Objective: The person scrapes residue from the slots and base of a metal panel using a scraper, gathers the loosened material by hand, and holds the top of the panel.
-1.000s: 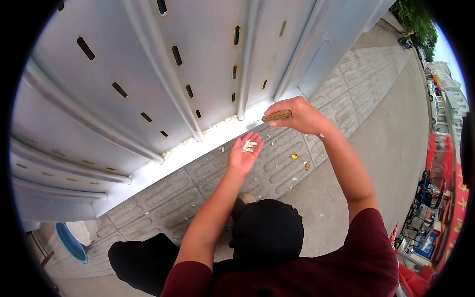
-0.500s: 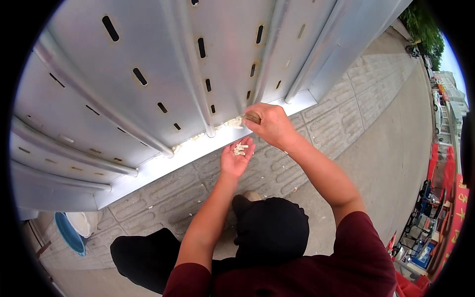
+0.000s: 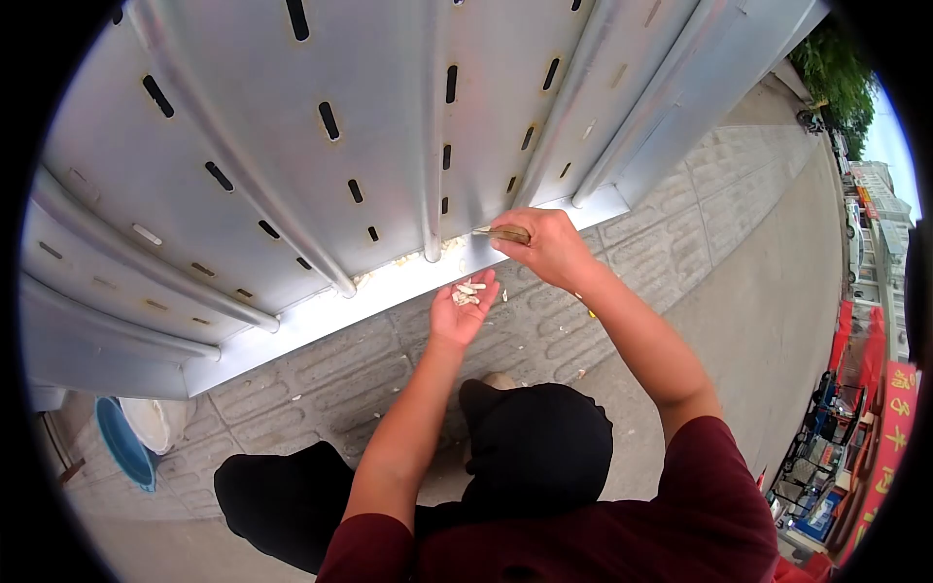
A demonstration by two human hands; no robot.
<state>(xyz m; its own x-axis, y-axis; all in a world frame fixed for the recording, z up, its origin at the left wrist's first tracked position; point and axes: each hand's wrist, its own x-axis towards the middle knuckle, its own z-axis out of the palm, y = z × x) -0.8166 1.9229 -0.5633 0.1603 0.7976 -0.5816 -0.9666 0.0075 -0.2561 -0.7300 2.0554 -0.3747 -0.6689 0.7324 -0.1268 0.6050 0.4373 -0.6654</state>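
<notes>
My right hand (image 3: 550,245) is closed around the brown handle of a scraper (image 3: 511,233). Its thin, pale end points left, just above the ledge (image 3: 389,294) at the foot of the metal panel. Below it, my left hand (image 3: 461,313) is palm up and cupped, with a small heap of white pieces (image 3: 468,292) on the palm and fingers. Crumbly whitish residue (image 3: 452,245) lies along the corner where the ledge meets the panel. What the white pieces are made of I cannot tell.
The big grey slotted metal panel (image 3: 262,107) with round ribs stands in front of me. White bits are scattered over the patterned paving (image 3: 330,364). A blue basin (image 3: 123,445) and a white bucket (image 3: 155,424) stand at the left. Red banners (image 3: 889,437) and parked vehicles line the far right.
My right hand has drawn the scraper slightly right, off the residue, and turned it edge-on. Several white pieces have shifted in my left palm. The view has swung a little.
</notes>
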